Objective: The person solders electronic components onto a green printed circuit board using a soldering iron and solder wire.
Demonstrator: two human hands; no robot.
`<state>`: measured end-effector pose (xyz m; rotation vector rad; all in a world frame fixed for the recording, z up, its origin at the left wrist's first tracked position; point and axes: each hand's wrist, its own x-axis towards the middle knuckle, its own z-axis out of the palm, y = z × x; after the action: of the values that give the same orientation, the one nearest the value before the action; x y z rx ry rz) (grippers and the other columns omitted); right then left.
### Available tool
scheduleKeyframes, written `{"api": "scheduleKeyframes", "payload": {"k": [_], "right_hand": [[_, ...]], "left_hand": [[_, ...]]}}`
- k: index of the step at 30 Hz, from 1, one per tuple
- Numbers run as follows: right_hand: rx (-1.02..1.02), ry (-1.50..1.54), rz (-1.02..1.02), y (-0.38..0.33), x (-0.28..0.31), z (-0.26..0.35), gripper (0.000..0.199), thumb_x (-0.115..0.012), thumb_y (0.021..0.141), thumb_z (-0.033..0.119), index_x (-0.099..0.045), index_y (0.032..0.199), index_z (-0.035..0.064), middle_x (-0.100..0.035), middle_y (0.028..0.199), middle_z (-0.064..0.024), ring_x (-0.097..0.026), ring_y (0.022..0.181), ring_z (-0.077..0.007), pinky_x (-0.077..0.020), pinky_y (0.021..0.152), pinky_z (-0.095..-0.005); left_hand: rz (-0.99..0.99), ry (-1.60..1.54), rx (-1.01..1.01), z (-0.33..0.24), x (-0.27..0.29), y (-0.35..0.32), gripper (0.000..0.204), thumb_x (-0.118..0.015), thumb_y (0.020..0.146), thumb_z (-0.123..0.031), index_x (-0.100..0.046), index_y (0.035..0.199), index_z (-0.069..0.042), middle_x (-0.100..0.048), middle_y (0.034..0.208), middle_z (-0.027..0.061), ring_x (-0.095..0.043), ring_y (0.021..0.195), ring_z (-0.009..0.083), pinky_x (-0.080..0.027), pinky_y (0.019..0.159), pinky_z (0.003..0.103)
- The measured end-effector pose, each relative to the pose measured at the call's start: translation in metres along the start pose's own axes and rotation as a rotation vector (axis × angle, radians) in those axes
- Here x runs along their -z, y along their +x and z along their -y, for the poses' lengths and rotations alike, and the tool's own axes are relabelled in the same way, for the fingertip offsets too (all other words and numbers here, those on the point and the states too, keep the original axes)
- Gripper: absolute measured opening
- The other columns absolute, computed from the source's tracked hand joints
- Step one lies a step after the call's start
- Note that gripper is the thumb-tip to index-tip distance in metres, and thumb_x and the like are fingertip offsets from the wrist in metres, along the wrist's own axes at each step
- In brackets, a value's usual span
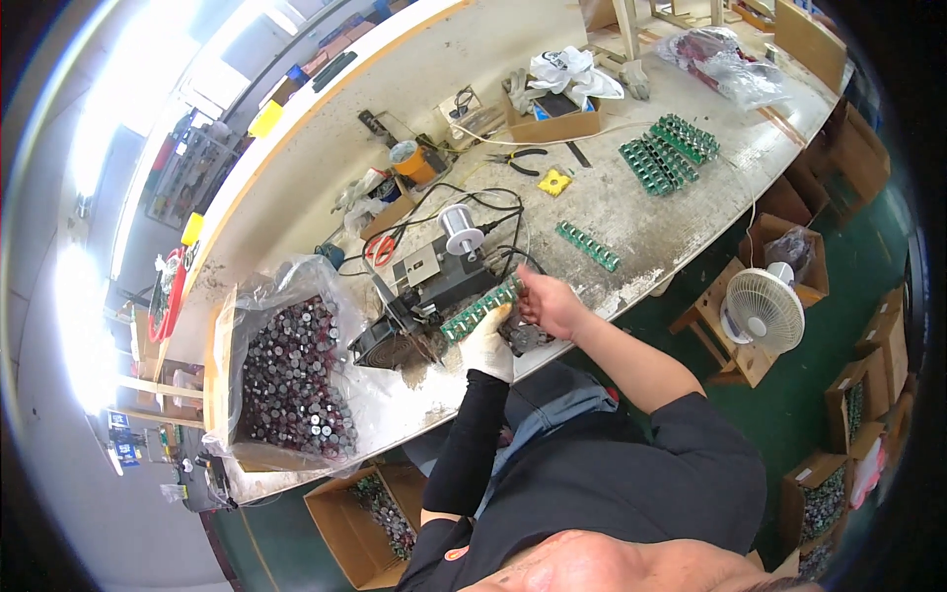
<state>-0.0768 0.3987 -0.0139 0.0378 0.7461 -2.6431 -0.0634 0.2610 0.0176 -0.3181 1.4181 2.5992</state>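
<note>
The bare right hand [550, 304] has its fingers [525, 286] curled in a pinch over the upper end of a green strip of circuit boards [480, 309]; whether they grip a small part or only press on the strip cannot be told at this size. The gloved left hand [490, 345] sits just at 7 o'clock from them, its white fingers closed around the strip's middle from beneath. The strip's long axis runs from about 8 o'clock to 2 o'clock, low end toward the soldering stand [426, 286], high end under the right fingers, so the right hand is the nearer one to that end. At 12 o'clock from the hands stands a spool of solder wire [458, 229]; at 2 o'clock, apart on the bench [631, 212], lies another green strip [586, 246]. Well off at 9 o'clock, a plastic-lined box of small dark cylinders [291, 380] rests on the bench edge.
</note>
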Motion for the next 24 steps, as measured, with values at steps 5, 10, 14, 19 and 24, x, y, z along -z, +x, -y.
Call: {"api": "scheduleKeyframes", "payload": {"k": [5,10,14,19,24], "right_hand": [[0.127,-0.029,-0.057,0.009,0.012,-0.013,0.018,-0.058,0.093,0.022,-0.061,0.100,0.0055,-0.064,0.091,-0.0011,-0.059,0.079,-0.0119,-0.0464,0.073,-0.0261],[-0.010,0.289,-0.109,0.011,-0.006,-0.003,0.033,-0.051,0.095,0.035,-0.058,0.111,0.0061,-0.063,0.108,-0.0095,-0.059,0.099,-0.0248,-0.0427,0.093,-0.0414],[0.156,0.006,-0.177,0.009,0.005,-0.010,0.025,-0.057,0.093,0.023,-0.057,0.113,0.0068,-0.061,0.096,-0.0052,-0.060,0.089,-0.0163,-0.0472,0.081,-0.0315],[0.155,0.037,-0.212,0.005,0.009,-0.010,0.018,-0.061,0.090,0.014,-0.057,0.105,0.0072,-0.062,0.095,-0.0028,-0.059,0.082,-0.0136,-0.0464,0.068,-0.0263],[0.122,0.273,-0.205,0.022,0.016,-0.017,0.019,-0.056,0.094,0.022,-0.058,0.103,0.0049,-0.062,0.093,-0.0047,-0.057,0.082,-0.0166,-0.0463,0.075,-0.0282]], "left_hand": [[0.050,0.031,0.031,0.005,0.012,0.004,0.021,-0.061,0.082,0.000,-0.063,0.104,0.002,-0.066,0.100,0.0102,-0.064,0.087,0.0203,-0.052,0.077,0.032],[0.155,-0.183,0.163,0.006,0.008,0.012,0.020,-0.057,0.085,-0.001,-0.063,0.104,0.001,-0.066,0.103,0.0106,-0.063,0.090,0.0214,-0.050,0.082,0.034],[-0.004,0.139,-0.114,0.005,-0.008,0.004,0.021,-0.065,0.077,0.004,-0.066,0.098,0.001,-0.068,0.093,0.0088,-0.065,0.079,0.0166,-0.052,0.072,0.027],[0.045,0.079,-0.070,-0.002,-0.006,-0.006,0.019,-0.065,0.079,0.003,-0.066,0.098,0.002,-0.068,0.095,0.0090,-0.065,0.082,0.0174,-0.050,0.076,0.028],[0.074,-0.116,0.031,0.013,0.012,0.017,0.021,-0.065,0.081,0.003,-0.065,0.101,0.001,-0.068,0.097,0.0095,-0.065,0.085,0.0193,-0.051,0.077,0.030]]}}
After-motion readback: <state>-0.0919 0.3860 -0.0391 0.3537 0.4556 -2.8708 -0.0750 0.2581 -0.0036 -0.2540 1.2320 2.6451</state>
